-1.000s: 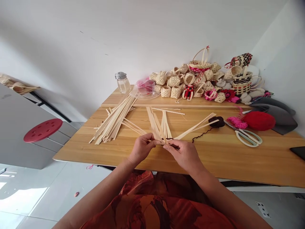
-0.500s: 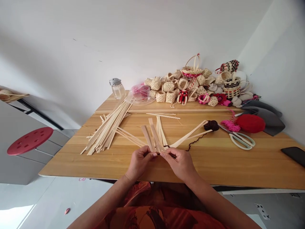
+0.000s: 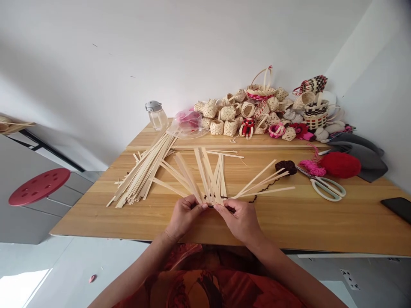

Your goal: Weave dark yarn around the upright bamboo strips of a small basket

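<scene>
Both hands meet at the near edge of a wooden table (image 3: 321,222). My left hand (image 3: 183,216) and my right hand (image 3: 241,219) are closed, pinching the near ends of a fan of pale flat bamboo strips (image 3: 208,177). The strips spread away from my fingers across the table, some to the left, some straight, some to the right. A thin dark thread (image 3: 261,190) runs from my fingers to a dark brown yarn ball (image 3: 286,167).
A loose bundle of long strips (image 3: 144,171) lies to the left. Small woven baskets (image 3: 244,115) are heaped at the back, beside a glass jar (image 3: 156,115) and a plastic bag (image 3: 189,124). Scissors (image 3: 324,186), red yarn (image 3: 341,165), pink yarn (image 3: 311,167), a phone (image 3: 398,207) sit right. A red stool (image 3: 40,186) stands left.
The strips in my hands have fanned out wider, with more of them now pointing left and right. Both hands stayed together at the table's near edge. The camera shifted slightly.
</scene>
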{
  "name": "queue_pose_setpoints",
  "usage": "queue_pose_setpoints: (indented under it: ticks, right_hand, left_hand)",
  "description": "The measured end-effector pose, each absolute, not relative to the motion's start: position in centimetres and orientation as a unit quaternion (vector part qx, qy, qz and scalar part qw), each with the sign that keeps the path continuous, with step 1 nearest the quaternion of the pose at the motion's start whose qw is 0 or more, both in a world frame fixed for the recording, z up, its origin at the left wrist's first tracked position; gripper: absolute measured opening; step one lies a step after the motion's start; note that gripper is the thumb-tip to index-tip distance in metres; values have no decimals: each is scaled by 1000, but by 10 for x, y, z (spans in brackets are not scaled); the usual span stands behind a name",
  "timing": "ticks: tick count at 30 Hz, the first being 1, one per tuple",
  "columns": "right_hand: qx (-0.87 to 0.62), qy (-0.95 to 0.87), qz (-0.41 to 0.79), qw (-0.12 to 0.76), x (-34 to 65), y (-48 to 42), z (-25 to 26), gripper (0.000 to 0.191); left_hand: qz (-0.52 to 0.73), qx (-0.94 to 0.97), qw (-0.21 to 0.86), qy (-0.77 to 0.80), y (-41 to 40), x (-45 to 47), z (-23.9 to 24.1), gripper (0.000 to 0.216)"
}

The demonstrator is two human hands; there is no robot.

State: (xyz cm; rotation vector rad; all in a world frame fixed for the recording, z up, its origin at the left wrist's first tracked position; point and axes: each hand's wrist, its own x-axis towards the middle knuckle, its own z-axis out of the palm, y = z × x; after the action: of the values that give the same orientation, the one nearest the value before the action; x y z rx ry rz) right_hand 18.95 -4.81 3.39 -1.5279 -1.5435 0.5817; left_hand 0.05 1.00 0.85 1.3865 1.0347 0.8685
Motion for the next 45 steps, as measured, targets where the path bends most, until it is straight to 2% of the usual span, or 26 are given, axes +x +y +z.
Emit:
queue_pose_setpoints:
  ticks: [9, 15, 22, 27, 32, 39, 43, 45]
  right_hand:
    - [-578, -598, 313, 459, 198, -52, 31, 22]
    - [-606, -595, 307, 430, 197, -53, 30, 32]
    - [-561, -588, 374, 448, 204, -46, 37, 25]
    - [-562, -611, 304, 467, 206, -44, 49, 21]
    - [-581, -620, 252, 463, 202, -44, 57, 31]
    - [-594, -604, 264, 460, 199, -45, 49, 36]
    - [-566, -610, 308, 461, 199, -43, 50, 20]
    - [-533, -613, 318, 489, 198, -44, 56, 23]
  left_hand:
    - [376, 640, 515, 428, 10, 5, 10, 23]
    - [380, 616, 549, 418, 8, 3, 10, 27]
    - [374, 582, 579, 431, 14, 8, 33, 29]
    - [390, 567, 580, 436, 15, 16, 51, 32]
    - [401, 559, 586, 427, 14, 19, 58, 34]
    - [385, 530, 628, 419, 13, 16, 46, 38]
    - [379, 535, 623, 426, 19, 11, 49, 39]
    - [389, 549, 607, 424, 24, 8, 54, 38]
